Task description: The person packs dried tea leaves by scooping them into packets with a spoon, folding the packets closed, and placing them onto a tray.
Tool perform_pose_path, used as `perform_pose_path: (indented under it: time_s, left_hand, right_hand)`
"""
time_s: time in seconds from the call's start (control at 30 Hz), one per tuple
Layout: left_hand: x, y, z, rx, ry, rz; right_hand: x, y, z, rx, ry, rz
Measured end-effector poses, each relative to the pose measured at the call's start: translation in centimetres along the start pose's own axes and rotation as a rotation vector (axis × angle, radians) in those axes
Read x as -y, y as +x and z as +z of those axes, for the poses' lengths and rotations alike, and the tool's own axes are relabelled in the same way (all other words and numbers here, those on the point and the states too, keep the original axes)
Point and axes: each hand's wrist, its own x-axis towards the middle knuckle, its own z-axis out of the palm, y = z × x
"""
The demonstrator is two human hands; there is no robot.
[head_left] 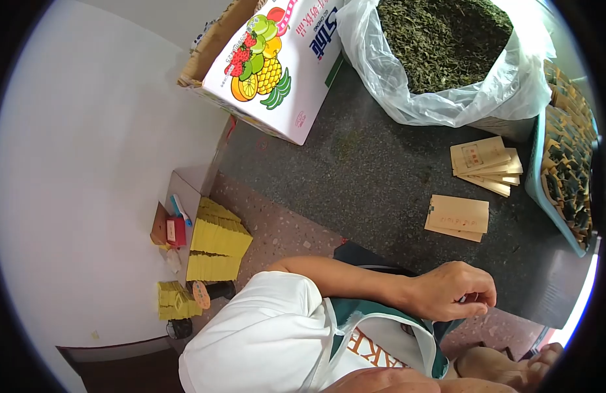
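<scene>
My left hand (453,291) is in front of my body at the table's edge, fingers curled inward; a small thing between them is too hidden to name. At the lower right edge is my right hand (544,367), its fingers bent together and their contents hidden. Two overlapping brown paper packets (458,215) lie on the dark table (381,190) just beyond my left hand. Farther back is a fanned stack of similar packets (483,160). A clear plastic bag (407,108) stands open, full of dried green leaves (443,46).
A blue basket (537,177) of packets stands at the right. A white carton (290,72) with fruit pictures is at the back left. Yellow bundles (218,239), a red box (176,231) and a black bin (179,328) are beyond the table at left.
</scene>
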Motion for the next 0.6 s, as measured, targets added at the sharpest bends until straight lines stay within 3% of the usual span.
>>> perform_pose_path:
  time_s: [0.43,0.5,0.53,0.6]
  left_hand:
    - [0.1,-0.1,-0.5,0.015,-0.009,-0.025]
    - [0.2,-0.2,-0.5,0.033,0.022,0.002]
    - [0.2,-0.2,-0.5,0.032,0.018,0.002]
    - [0.4,-0.3,-0.5,0.017,0.011,-0.006]
  right_hand:
    - [1.3,1.2,1.7,-0.014,-0.649,-0.018]
    - [-3.6,5.0,7.4,-1.06,0.133,-0.844]
    - [-2.4,4.1,5.9,-1.057,0.134,-0.842]
    - [0.8,2.5,2.4,-0.012,-0.26,-0.057]
